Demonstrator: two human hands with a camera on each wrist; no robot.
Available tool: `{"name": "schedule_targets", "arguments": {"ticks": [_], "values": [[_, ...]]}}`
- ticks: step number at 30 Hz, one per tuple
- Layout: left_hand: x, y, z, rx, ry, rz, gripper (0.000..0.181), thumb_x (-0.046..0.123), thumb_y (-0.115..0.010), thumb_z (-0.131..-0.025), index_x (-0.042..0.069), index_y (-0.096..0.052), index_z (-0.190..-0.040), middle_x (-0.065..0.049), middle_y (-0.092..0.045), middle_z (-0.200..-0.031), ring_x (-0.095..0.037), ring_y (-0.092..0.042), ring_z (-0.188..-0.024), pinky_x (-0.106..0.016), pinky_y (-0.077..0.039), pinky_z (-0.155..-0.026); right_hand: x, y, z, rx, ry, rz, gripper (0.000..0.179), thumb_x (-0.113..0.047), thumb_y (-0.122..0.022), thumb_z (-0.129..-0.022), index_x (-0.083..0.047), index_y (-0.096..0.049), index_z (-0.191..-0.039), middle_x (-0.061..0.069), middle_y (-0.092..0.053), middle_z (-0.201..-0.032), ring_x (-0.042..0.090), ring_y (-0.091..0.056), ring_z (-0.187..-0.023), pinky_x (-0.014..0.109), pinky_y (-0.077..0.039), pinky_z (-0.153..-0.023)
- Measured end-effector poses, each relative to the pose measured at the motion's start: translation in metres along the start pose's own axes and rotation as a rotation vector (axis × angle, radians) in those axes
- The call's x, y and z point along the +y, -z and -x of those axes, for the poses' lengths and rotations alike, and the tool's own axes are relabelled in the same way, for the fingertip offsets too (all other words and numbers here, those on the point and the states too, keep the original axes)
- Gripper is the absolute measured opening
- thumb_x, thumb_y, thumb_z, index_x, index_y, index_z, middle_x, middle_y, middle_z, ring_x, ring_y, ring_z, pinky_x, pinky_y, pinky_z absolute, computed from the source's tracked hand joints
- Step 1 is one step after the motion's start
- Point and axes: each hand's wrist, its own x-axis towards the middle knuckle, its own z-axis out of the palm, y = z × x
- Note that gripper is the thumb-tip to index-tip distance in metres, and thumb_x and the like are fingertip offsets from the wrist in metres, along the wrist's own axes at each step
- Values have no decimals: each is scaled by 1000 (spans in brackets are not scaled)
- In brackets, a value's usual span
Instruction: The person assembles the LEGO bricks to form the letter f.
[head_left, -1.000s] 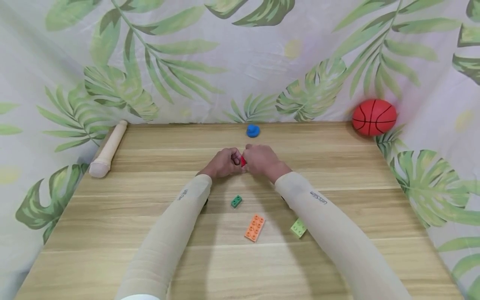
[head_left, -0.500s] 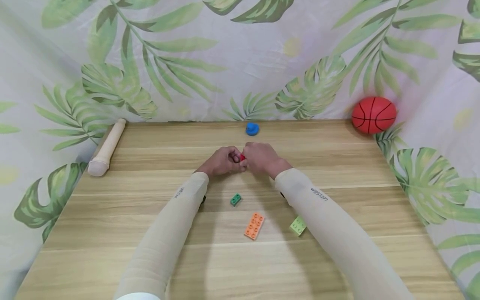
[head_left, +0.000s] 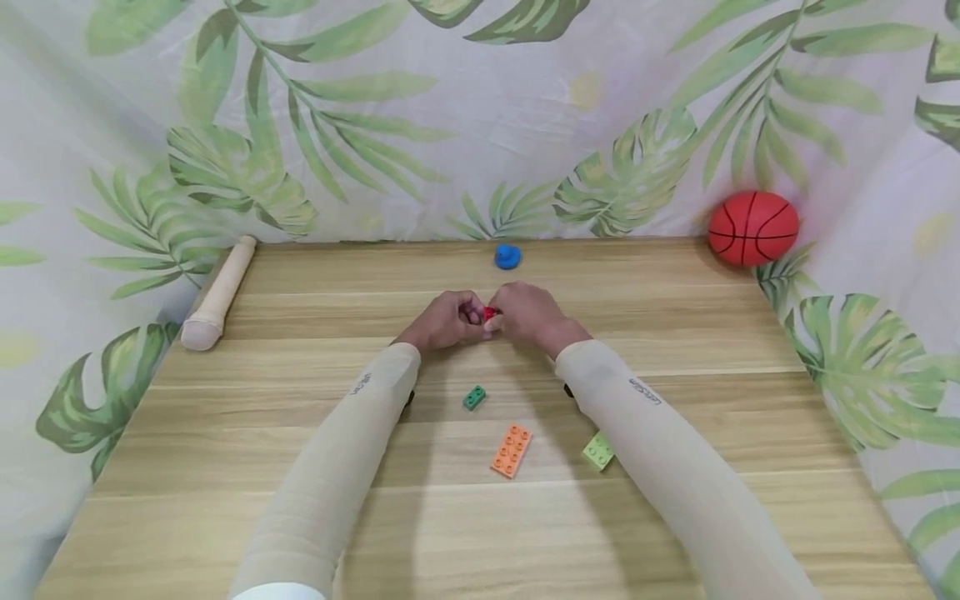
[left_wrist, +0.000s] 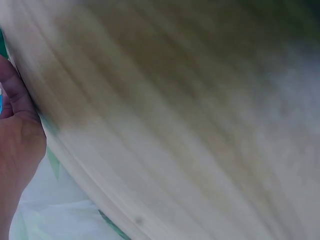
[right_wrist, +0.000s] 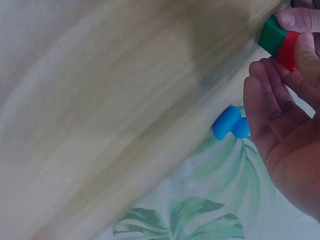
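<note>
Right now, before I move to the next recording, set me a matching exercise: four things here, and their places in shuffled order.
Things
1. ball
2. duck
3. orange brick
4. red block

Places
A. on the table, on the near side of the hands
B. where the left hand and right hand meet
C. at the far right corner
D. near the middle of the back edge

Pairs: 1-C, 2-D, 3-A, 4-B
</note>
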Motion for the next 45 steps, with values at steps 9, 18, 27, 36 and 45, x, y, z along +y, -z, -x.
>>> {"name": "schedule_targets", "arguments": {"ticks": [9,18,27,36,45], "values": [[-1,1,-1,-5,-25,55,30,9,-87,-91,6,-67,-114,-7,-64,-101,-17,-57,-91,-19,-47,-68,8,-1,-1,5,-2,-109,23,-36,-76,-99,-15,-86,-99,-3,-71,-87,18,-54,-81,35,-47,-78],[-3,2,1,0,-34,78,26,8,-86,-91,7,-68,-110,-2,-63,-94,-14,-56,-83,-20,-49,-61,6,-4,0,28,-17,-145,23,-35,-77,-100,-13,-85,-102,-1,-76,-88,16,-55,-81,35,-50,-80],[-3,2,0,2,-28,95,27,7,-87,-90,5,-69,-110,-1,-62,-91,-13,-55,-77,-20,-49,-59,8,-9,2,45,-9,-237,23,-30,-76,-102,-9,-83,-106,3,-81,-96,18,-63,-88,36,-55,-89],[0,1,1,7,-17,92,26,7,-87,-90,5,-69,-109,-2,-63,-92,-12,-56,-75,-20,-49,-58,13,-11,1,27,32,-264,25,-29,-73,-105,-7,-81,-112,6,-81,-104,19,-66,-94,37,-57,-93],[-2,1,-1,3,-10,116,24,6,-85,-92,5,-68,-109,-2,-63,-91,-13,-56,-74,-21,-50,-57,19,-17,6,-8,56,-318,29,-30,-72,-105,-6,-77,-122,6,-76,-97,16,-61,-86,31,-52,-83]]}}
